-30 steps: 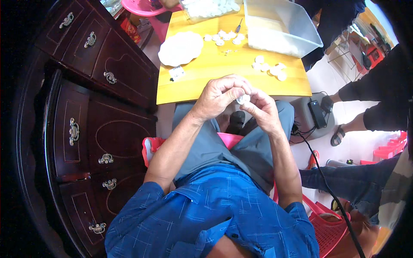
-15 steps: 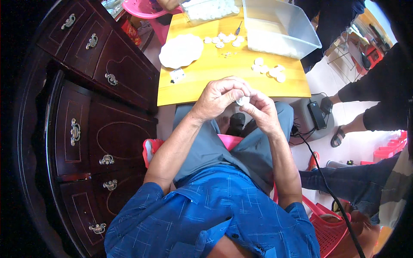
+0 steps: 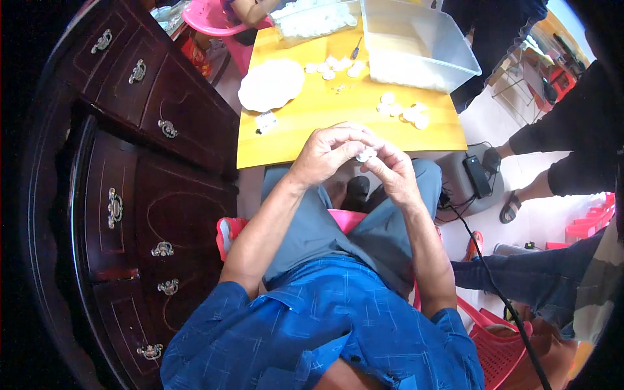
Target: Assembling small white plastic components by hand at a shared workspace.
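Just past the near edge of the yellow table, my left hand (image 3: 330,153) and my right hand (image 3: 394,168) meet over my lap. Between their fingertips they pinch a small round white piece (image 3: 366,155); its exact kind is too small to make out. Both sets of fingers are closed around it and partly cover it. Similar white round pieces lie on the table in two groups, one near the middle (image 3: 329,74) and one at the right (image 3: 415,119). Tiny metallic bits (image 3: 338,89) are scattered between the groups.
A white scalloped plate (image 3: 272,84) sits at the table's left, with a small packet (image 3: 265,121) below it. A screwdriver (image 3: 356,48) lies near a large clear bin (image 3: 422,71). Beside that stands a tub of white pieces (image 3: 315,23). Dark drawers (image 3: 188,140) line my left; people are nearby.
The white piece has turned slightly between my fingertips, and both hands stay pinched on it. The view has shifted a little, while the things on the table keep their places.
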`<state>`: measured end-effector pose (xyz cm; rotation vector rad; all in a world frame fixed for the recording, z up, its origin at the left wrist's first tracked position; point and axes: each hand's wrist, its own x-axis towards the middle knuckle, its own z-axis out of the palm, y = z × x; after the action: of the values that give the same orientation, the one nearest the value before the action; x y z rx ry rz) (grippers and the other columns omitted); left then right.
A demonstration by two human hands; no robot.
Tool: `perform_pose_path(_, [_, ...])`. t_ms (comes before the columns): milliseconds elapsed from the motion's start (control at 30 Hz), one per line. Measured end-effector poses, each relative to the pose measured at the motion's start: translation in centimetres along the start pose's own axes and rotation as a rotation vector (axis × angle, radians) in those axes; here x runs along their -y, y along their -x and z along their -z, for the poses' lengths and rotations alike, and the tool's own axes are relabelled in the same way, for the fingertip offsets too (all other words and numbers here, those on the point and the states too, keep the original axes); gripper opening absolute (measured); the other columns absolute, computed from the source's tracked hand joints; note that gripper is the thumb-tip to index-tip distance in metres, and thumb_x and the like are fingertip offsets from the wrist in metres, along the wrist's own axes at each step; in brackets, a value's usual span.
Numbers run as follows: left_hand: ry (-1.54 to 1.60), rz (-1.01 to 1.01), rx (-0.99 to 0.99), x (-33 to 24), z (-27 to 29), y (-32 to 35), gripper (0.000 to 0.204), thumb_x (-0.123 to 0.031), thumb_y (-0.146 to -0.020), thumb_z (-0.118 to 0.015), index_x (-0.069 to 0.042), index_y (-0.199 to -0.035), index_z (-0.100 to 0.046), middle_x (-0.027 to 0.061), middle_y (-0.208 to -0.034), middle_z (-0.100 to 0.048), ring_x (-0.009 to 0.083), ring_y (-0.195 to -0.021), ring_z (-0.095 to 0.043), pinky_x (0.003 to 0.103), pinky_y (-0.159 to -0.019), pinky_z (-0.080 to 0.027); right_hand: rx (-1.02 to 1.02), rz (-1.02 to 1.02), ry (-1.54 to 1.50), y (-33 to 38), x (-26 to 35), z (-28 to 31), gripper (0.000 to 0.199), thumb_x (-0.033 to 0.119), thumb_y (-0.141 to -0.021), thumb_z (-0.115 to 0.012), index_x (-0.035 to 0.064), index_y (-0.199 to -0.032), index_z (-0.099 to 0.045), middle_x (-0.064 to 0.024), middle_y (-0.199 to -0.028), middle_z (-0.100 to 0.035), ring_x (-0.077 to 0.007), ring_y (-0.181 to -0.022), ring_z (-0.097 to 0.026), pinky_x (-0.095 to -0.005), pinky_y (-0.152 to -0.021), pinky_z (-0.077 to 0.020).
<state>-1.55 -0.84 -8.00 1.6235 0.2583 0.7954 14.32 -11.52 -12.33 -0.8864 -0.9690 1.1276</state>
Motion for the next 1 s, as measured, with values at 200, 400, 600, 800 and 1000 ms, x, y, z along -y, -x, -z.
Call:
perform_pose_path(200, [-0.036,0.047,-0.068,-0.1,0.0,-0.4,0.01,-0.005,-0.091,-0.066,0.001,-0.096,-0.072,0.003,-0.097,-0.067,0.0113,-0.09,-0.064,0.027,-0.077,-0.053,0.029,-0.019,0.057,0.1,0.0,0.7,0.025,0.013,-0.098,-0.066,0.0022,-0.121,-0.063,-0.0004,-0.105,-0.066,-0.0078,-0.093,-0.06,-0.0246,-0.083,-0.0503])
perform_pose_path(400, [-0.188,0.022,-0.081,-1.0,-0.6,-0.8,0.005,-0.004,-0.089,-0.068,0.0,-0.089,-0.071,0.0024,-0.09,-0.063,0.0109,-0.082,-0.062,0.026,-0.069,-0.052,-0.039,0.002,0.118,0.1,-0.3,0.4,0.024,0.014,-0.098,-0.065,0.0014,-0.119,-0.064,0.0,-0.098,-0.067,-0.0082,-0.087,-0.062,-0.0242,-0.081,-0.0509])
perform_pose_path(600, [-0.277,0.004,-0.098,-0.9,-0.1,-0.5,0.005,-0.005,-0.088,-0.068,0.0,-0.088,-0.07,0.005,-0.087,-0.062,0.0139,-0.079,-0.061,0.029,-0.067,-0.05,-0.086,-0.001,0.122,-0.3,-0.9,-0.7,0.022,0.021,-0.101,-0.063,0.0017,-0.112,-0.066,-0.0017,-0.093,-0.068,-0.0098,-0.087,-0.062,-0.0258,-0.081,-0.0495])
perform_pose_path(800, [-0.282,0.014,-0.027,-0.4,1.0,-2.2,0.01,-0.008,-0.089,-0.066,0.001,-0.089,-0.069,0.0077,-0.087,-0.064,0.016,-0.08,-0.063,0.03,-0.072,-0.05,-0.046,-0.043,0.106,-1.1,-0.6,0.0,0.028,0.02,-0.103,-0.06,0.0022,-0.124,-0.059,-0.0042,-0.095,-0.068,-0.0114,-0.085,-0.061,-0.0278,-0.083,-0.0496])
perform_pose_path(1000, [-0.21,0.149,-0.128,2.3,2.6,-3.5,0.017,-0.014,-0.095,-0.065,0.001,-0.089,-0.069,0.0024,-0.079,-0.065,0.009,-0.071,-0.058,0.026,-0.065,-0.048,-0.104,0.059,0.199,-0.4,-0.1,1.5,0.047,0.01,-0.101,-0.059,0.0042,-0.145,-0.043,-0.0051,-0.108,-0.062,-0.0146,-0.099,-0.062,-0.0325,-0.091,-0.0544])
